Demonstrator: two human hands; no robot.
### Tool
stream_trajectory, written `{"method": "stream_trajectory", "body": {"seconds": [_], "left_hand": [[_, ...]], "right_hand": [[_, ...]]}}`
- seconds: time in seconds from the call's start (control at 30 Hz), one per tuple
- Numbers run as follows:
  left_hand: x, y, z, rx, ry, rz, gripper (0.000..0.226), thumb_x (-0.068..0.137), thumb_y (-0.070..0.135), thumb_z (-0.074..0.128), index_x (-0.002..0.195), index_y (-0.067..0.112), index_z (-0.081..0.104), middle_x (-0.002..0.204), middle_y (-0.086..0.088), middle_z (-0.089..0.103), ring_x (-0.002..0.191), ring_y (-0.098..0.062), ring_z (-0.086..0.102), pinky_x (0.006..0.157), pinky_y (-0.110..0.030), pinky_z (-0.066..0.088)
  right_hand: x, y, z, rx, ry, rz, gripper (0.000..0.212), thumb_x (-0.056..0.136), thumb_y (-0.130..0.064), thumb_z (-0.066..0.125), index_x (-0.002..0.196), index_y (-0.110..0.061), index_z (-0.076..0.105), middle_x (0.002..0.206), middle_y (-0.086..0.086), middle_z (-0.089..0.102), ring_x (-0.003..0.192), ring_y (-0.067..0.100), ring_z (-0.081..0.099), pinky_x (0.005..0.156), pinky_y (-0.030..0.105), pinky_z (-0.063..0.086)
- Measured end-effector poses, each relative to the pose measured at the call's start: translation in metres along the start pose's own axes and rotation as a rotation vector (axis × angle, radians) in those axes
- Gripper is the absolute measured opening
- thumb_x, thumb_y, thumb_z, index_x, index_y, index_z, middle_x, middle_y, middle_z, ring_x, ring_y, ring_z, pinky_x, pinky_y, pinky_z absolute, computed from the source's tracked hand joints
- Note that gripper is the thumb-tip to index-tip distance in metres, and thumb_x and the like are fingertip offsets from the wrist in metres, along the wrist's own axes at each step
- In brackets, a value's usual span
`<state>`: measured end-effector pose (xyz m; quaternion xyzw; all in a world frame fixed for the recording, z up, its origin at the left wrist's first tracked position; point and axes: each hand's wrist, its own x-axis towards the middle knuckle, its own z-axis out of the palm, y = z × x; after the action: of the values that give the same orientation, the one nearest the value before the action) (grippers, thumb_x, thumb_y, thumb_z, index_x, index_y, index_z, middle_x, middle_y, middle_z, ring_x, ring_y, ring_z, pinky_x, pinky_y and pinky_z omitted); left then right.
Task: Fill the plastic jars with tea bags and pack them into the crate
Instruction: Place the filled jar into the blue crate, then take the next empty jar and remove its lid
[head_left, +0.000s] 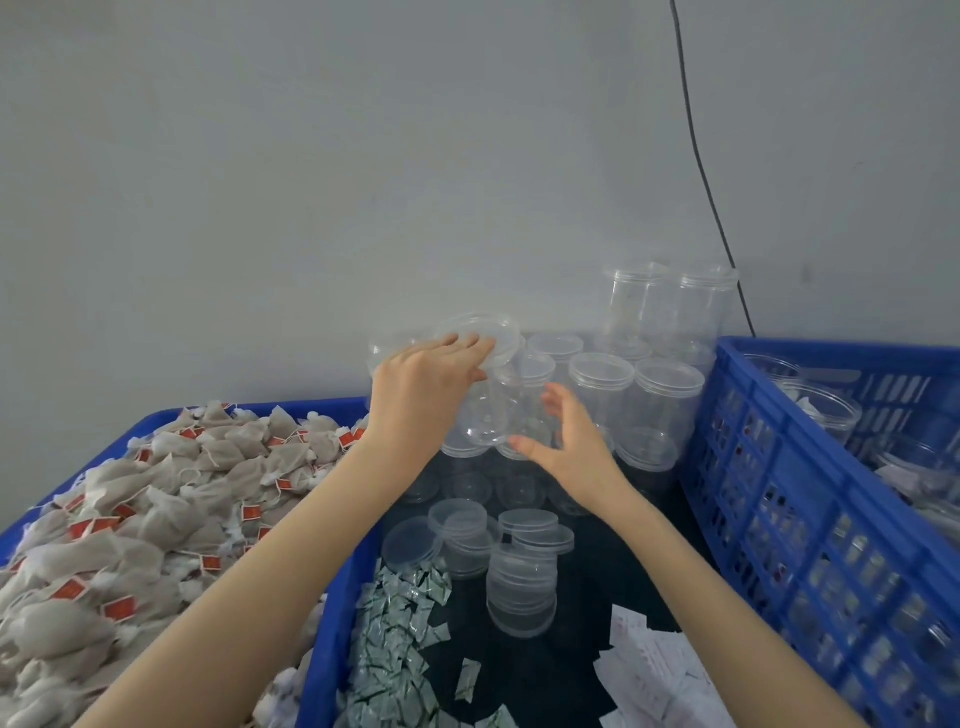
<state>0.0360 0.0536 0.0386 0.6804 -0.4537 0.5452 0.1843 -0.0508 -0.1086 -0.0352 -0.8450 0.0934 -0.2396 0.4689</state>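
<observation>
My left hand (423, 387) grips a clear plastic jar (485, 415) at its lidded top, fingers over the lid and thumb on the side. The jar is tilted and lifted above the other empty jars (602, 382). Just right of the jar's base, my right hand (569, 439) is open with spread fingers; I cannot tell whether it touches the jar. A heap of tea bags (130, 519) with red tags fills the blue tub (332, 618) on the left. The blue crate (779, 499) stands on the right with some jars (826, 410) inside.
Stacks of clear lids (522, 577) stand in front of the jars on the dark table. Small green-white sachets (400, 629) and white paper slips (657, 673) lie near the front. Taller stacked jars (670, 306) stand against the grey wall, where a black cable (698, 156) hangs.
</observation>
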Motion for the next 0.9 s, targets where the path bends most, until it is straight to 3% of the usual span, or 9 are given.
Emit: {"method": "stream_trajectory", "body": {"seconds": [0.17, 0.27, 0.37, 0.43, 0.5, 0.6, 0.7, 0.8, 0.9], "left_hand": [[0.001, 0.033, -0.029, -0.257, -0.17, -0.076, 0.024, 0.07, 0.019, 0.077, 0.094, 0.017, 0.078, 0.085, -0.001, 0.076, 0.07, -0.022, 0.073, 0.049, -0.032, 0.056], [0.0, 0.042, -0.035, -0.333, -0.389, -0.2, 0.029, 0.08, 0.027, 0.073, 0.109, 0.027, 0.073, 0.103, 0.002, 0.073, 0.09, -0.022, 0.071, 0.067, -0.028, 0.049], [0.001, 0.041, -0.036, -0.379, -0.431, -0.201, 0.033, 0.078, 0.033, 0.076, 0.111, 0.033, 0.071, 0.099, 0.003, 0.074, 0.092, -0.021, 0.068, 0.07, -0.025, 0.042], [0.002, 0.036, -0.032, -0.49, -0.494, -0.191, 0.045, 0.077, 0.038, 0.076, 0.12, 0.036, 0.065, 0.115, 0.009, 0.068, 0.107, -0.011, 0.059, 0.083, -0.027, 0.046], [0.002, 0.029, -0.027, -0.688, -0.7, -0.236, 0.069, 0.076, 0.045, 0.074, 0.139, 0.039, 0.044, 0.144, 0.015, 0.043, 0.128, 0.004, 0.035, 0.103, -0.023, 0.032], [0.0, 0.026, -0.021, -1.028, -0.916, -0.397, 0.084, 0.07, 0.056, 0.071, 0.141, 0.048, 0.028, 0.146, 0.027, 0.033, 0.13, 0.013, 0.031, 0.106, -0.018, 0.029], [-0.007, 0.034, -0.013, -1.081, -0.842, -0.507, 0.077, 0.066, 0.054, 0.071, 0.136, 0.046, 0.04, 0.134, 0.024, 0.05, 0.121, 0.01, 0.047, 0.105, -0.025, 0.04], [-0.013, 0.044, -0.008, -1.025, -0.741, -0.596, 0.078, 0.061, 0.055, 0.072, 0.133, 0.042, 0.047, 0.125, 0.018, 0.058, 0.115, 0.005, 0.053, 0.104, -0.029, 0.043], [-0.02, 0.067, -0.008, -0.849, -0.614, -0.726, 0.08, 0.059, 0.061, 0.071, 0.131, 0.034, 0.053, 0.125, 0.013, 0.058, 0.113, -0.001, 0.054, 0.095, -0.021, 0.041]], "right_hand": [[-0.013, -0.017, -0.01, 0.184, 0.006, -0.043, 0.129, 0.058, -0.048, 0.085, 0.156, -0.022, 0.007, 0.158, -0.003, 0.029, 0.146, 0.01, 0.025, 0.114, 0.029, 0.025], [-0.024, -0.014, -0.014, 0.202, -0.008, -0.061, 0.102, 0.066, -0.029, 0.09, 0.149, -0.021, 0.031, 0.143, -0.007, 0.051, 0.135, 0.01, 0.045, 0.113, 0.04, 0.039], [-0.035, -0.009, -0.018, 0.251, -0.046, -0.06, 0.085, 0.07, -0.014, 0.088, 0.14, -0.023, 0.041, 0.137, -0.006, 0.056, 0.131, 0.011, 0.051, 0.111, 0.042, 0.042], [-0.041, -0.009, -0.021, 0.277, -0.078, -0.072, 0.083, 0.066, -0.014, 0.087, 0.135, -0.029, 0.042, 0.135, -0.008, 0.057, 0.128, 0.007, 0.053, 0.11, 0.035, 0.043], [-0.046, -0.012, -0.024, 0.292, -0.119, -0.082, 0.087, 0.062, -0.019, 0.087, 0.136, -0.029, 0.042, 0.134, -0.008, 0.059, 0.127, 0.006, 0.054, 0.108, 0.029, 0.044], [-0.049, -0.015, -0.02, 0.305, -0.162, -0.087, 0.09, 0.064, -0.017, 0.086, 0.142, -0.02, 0.041, 0.135, -0.005, 0.059, 0.128, 0.008, 0.054, 0.107, 0.027, 0.044], [-0.051, -0.015, -0.012, 0.318, -0.098, -0.053, 0.087, 0.062, -0.011, 0.082, 0.139, -0.019, 0.042, 0.132, -0.002, 0.061, 0.123, 0.008, 0.057, 0.103, 0.03, 0.046], [-0.055, -0.011, -0.002, 0.318, -0.014, -0.017, 0.08, 0.062, -0.009, 0.086, 0.127, -0.031, 0.046, 0.121, -0.011, 0.065, 0.109, -0.003, 0.062, 0.085, 0.016, 0.05], [-0.059, -0.014, 0.016, 0.205, 0.18, -0.006, 0.076, 0.057, -0.031, 0.09, 0.117, -0.038, 0.044, 0.109, -0.019, 0.065, 0.098, -0.01, 0.063, 0.072, 0.009, 0.05]]}}
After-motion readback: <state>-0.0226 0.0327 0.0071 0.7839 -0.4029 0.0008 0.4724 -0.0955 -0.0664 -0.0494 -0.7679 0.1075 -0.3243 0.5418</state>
